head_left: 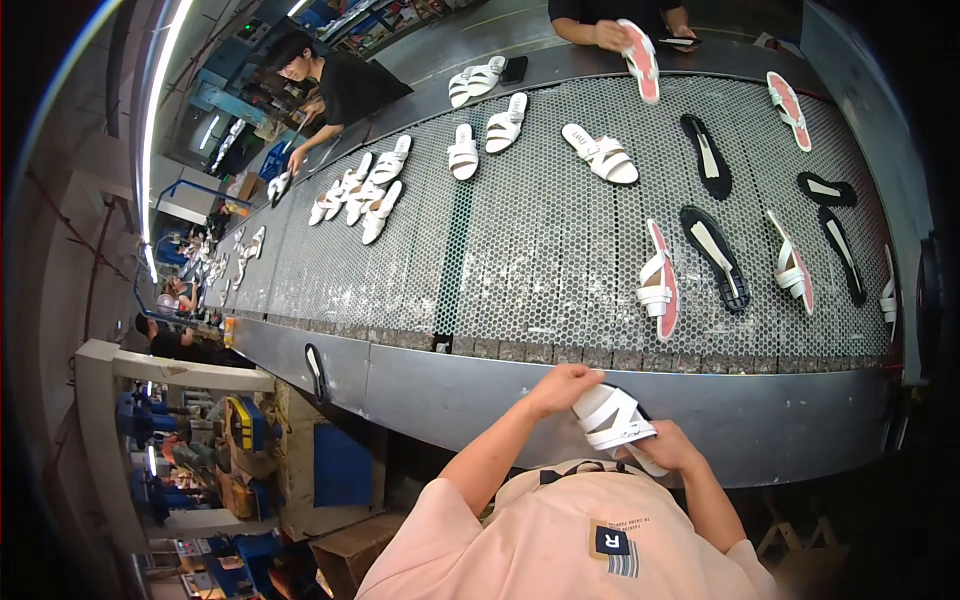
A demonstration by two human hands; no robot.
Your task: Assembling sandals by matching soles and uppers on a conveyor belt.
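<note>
A white strappy sandal (612, 418) with a dark sole edge is held up between my hands, in front of my chest and over the near edge of the conveyor. My left hand (564, 388) pinches one end of it. My right hand (672, 446) is closed around the other end, with part of the fingers hidden behind the sandal. Beyond my hands, on the belt, lie a white sandal upper with a pink underside (657, 285) and a black sole (713, 258) with a pale strip.
The perforated conveyor belt (540, 255) carries several finished white sandals (600, 155), uppers and black soles. A metal ledge (460, 385) borders its near side, with a lone black sole (316, 373) there. Across it, a person's hand (612, 36) holds a pink-lined upper; another person (345, 90) reaches in at far left.
</note>
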